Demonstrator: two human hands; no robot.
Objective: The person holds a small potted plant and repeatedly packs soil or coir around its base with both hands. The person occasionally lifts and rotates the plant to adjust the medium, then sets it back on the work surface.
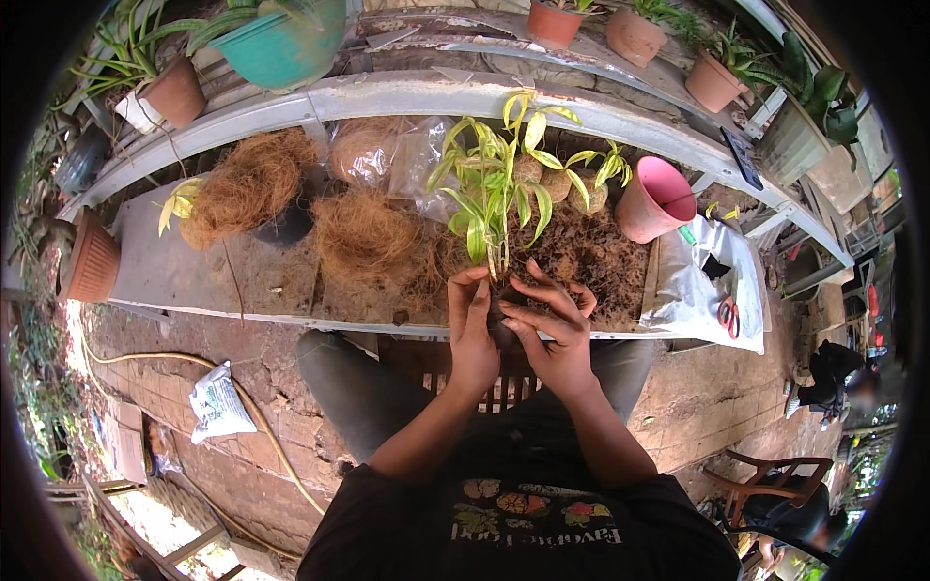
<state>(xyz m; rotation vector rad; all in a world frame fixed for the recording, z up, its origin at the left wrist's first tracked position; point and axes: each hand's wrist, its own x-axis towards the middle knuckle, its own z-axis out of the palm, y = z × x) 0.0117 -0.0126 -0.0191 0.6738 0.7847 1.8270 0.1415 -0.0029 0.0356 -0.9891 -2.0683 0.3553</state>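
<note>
A leafy plant with yellow-green, variegated leaves (pixel 476 236) stands upright before me, its thin stems gathered at the base. My left hand (pixel 472 330) grips the base from the left, thumb and forefinger near the stems. From the right, my right hand (pixel 552 327) presses its fingers around the dark soil ball (pixel 503 330) below them. Much of that ball is hidden by my hands. Loose dark soil (pixel 592 265) is spread just beyond my right hand. A nest of brown coconut fibre (pixel 367 236) lies to the left, with loose strands near my left hand.
A larger fibre heap (pixel 254 178), a clear plastic bag (pixel 421 171) and several round fibre balls (pixel 558 185) lie along the back. At right are a pink pot (pixel 654 200) and red-handled scissors (pixel 729 317) on a white plastic bag (pixel 734 272). A seated person (pixel 788 505) is at lower right.
</note>
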